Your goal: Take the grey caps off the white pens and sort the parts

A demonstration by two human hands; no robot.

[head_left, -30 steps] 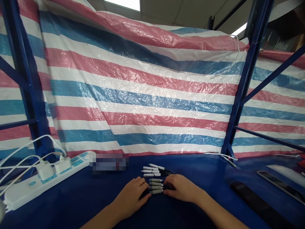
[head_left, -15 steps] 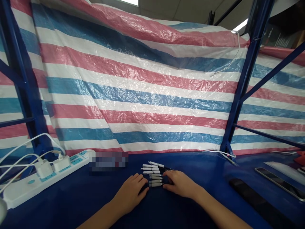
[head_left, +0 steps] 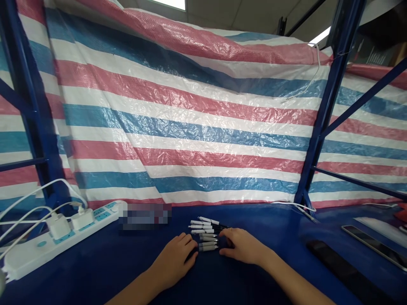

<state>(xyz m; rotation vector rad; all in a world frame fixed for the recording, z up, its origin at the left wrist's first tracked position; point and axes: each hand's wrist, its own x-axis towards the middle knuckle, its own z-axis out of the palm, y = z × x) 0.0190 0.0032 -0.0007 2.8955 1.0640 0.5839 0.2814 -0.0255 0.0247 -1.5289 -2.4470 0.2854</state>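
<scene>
Several pens lie side by side on the blue tabletop, roughly crosswise between my two hands. White pens (head_left: 203,226) with dark ends form the far part of the row, slightly fanned. Nearer me are grey-beige pens (head_left: 208,244), more evenly lined up. My left hand (head_left: 178,257) rests at the left ends of the near pens, fingers bent and thumb apart. Opposite it, my right hand (head_left: 239,246) curves by the right ends, thumb and fingers apart. Its fingertips partly cover the dark ends of the white pens. Neither hand visibly grips a pen.
A white power strip (head_left: 32,253) with plugs and cables runs along the left. Beside it is a blurred-out item (head_left: 144,216). On the right lie a long black object (head_left: 343,269) and a phone (head_left: 375,245). Striped sheeting (head_left: 190,127) hangs behind, between blue metal posts (head_left: 321,114).
The view has shifted very slightly. My right hand has edged a little to the right of the near pens; my left hand and the pens look nearly the same.
</scene>
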